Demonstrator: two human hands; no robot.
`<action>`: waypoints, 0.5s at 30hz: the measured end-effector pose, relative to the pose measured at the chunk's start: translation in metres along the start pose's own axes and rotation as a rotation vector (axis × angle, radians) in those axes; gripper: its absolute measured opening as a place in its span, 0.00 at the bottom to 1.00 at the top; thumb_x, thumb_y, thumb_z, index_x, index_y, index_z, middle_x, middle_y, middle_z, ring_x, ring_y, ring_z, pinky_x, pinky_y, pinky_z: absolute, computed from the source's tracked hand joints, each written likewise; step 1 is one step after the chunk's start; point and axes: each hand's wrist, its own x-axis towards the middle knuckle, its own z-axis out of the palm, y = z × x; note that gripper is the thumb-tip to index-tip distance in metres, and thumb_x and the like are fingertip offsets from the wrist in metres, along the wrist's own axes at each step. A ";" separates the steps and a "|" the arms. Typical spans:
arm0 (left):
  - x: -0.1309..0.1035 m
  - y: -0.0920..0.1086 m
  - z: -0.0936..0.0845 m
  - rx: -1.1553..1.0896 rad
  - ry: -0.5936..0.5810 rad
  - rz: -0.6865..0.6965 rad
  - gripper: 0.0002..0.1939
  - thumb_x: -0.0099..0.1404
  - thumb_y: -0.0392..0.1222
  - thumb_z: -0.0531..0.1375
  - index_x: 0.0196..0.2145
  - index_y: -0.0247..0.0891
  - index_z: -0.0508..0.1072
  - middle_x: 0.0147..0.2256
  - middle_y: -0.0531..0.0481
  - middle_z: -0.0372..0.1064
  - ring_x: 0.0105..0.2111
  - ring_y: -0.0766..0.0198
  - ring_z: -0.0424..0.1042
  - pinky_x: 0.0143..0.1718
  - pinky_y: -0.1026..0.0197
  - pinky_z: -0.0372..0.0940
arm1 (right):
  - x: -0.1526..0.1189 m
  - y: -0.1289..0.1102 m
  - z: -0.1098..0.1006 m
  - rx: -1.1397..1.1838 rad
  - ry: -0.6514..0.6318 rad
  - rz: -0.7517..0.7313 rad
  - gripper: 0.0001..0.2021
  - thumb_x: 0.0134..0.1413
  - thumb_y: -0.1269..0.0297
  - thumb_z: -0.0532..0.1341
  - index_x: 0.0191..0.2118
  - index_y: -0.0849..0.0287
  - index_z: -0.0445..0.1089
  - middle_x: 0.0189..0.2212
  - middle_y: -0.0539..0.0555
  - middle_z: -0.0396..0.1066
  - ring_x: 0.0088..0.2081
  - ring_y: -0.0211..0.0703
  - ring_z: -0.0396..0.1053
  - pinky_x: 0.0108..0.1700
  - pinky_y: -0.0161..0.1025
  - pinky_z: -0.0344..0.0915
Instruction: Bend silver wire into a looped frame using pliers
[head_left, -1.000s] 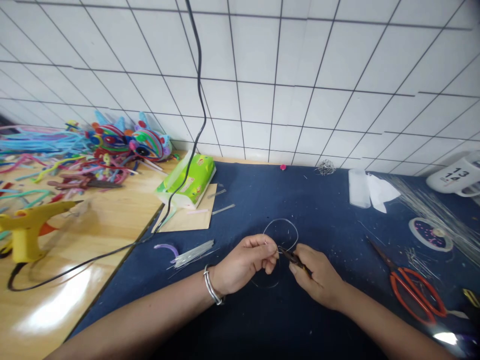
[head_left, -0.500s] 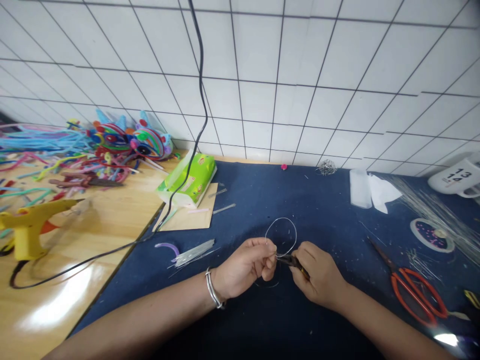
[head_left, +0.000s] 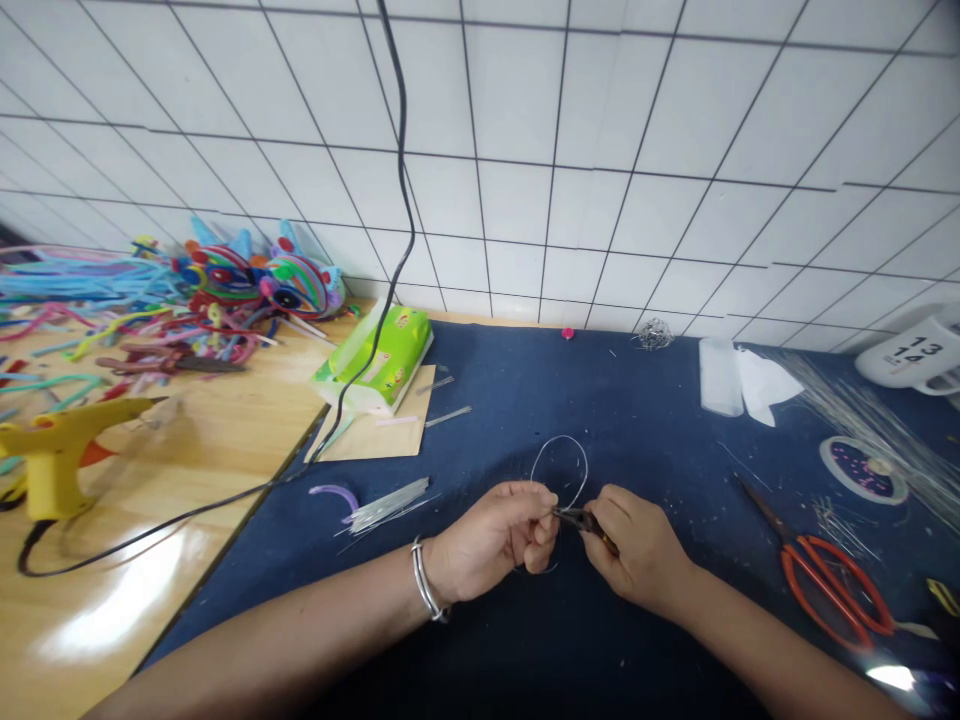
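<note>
A thin wire loop [head_left: 587,462] stands up between my two hands over the dark blue mat [head_left: 495,400]. My left hand [head_left: 499,535], with a silver bangle on its wrist, pinches the wire at the loop's base between thumb and forefinger. Dark-jawed pliers [head_left: 574,517] are wrapped in the fingers of my right hand [head_left: 637,545]; their tips meet the wire beside my left fingertips. Part of the pliers' handles is hidden in my palm.
Red-handled scissors [head_left: 832,590] and a white mug [head_left: 911,355] are on the right. Cut wires [head_left: 390,505] lie left of my hands. Further left are a green tissue pack [head_left: 390,355] and a yellow glue gun [head_left: 60,450], its black cord crossing the mat's edge.
The wire loop looks slightly narrower and has tilted a little. My left hand has shifted slightly, and the pliers have turned a little at the wire.
</note>
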 end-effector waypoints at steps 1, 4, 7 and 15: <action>0.000 0.000 0.000 0.009 -0.003 0.002 0.11 0.58 0.40 0.56 0.21 0.33 0.62 0.18 0.55 0.57 0.16 0.73 0.56 0.19 0.66 0.51 | 0.000 0.000 0.000 0.020 -0.002 0.009 0.06 0.53 0.68 0.51 0.29 0.61 0.62 0.24 0.51 0.58 0.26 0.36 0.56 0.29 0.35 0.54; 0.000 0.001 -0.001 0.030 0.000 0.001 0.11 0.60 0.43 0.55 0.24 0.33 0.64 0.21 0.53 0.59 0.18 0.72 0.60 0.19 0.67 0.53 | 0.002 0.002 0.000 0.092 -0.010 0.042 0.06 0.54 0.68 0.50 0.28 0.61 0.60 0.24 0.50 0.57 0.27 0.36 0.56 0.29 0.35 0.54; 0.002 0.005 -0.005 0.058 0.034 0.060 0.10 0.61 0.44 0.54 0.29 0.33 0.66 0.25 0.51 0.61 0.22 0.70 0.62 0.21 0.67 0.54 | 0.004 0.003 -0.002 0.138 -0.030 0.058 0.07 0.55 0.68 0.50 0.26 0.60 0.57 0.23 0.49 0.56 0.25 0.34 0.55 0.28 0.34 0.53; 0.006 0.026 -0.016 0.209 0.189 0.431 0.06 0.60 0.40 0.56 0.31 0.34 0.67 0.25 0.52 0.62 0.24 0.71 0.62 0.26 0.67 0.57 | 0.008 0.007 -0.009 0.193 -0.079 0.026 0.09 0.55 0.67 0.50 0.25 0.59 0.56 0.22 0.47 0.56 0.23 0.33 0.54 0.26 0.32 0.52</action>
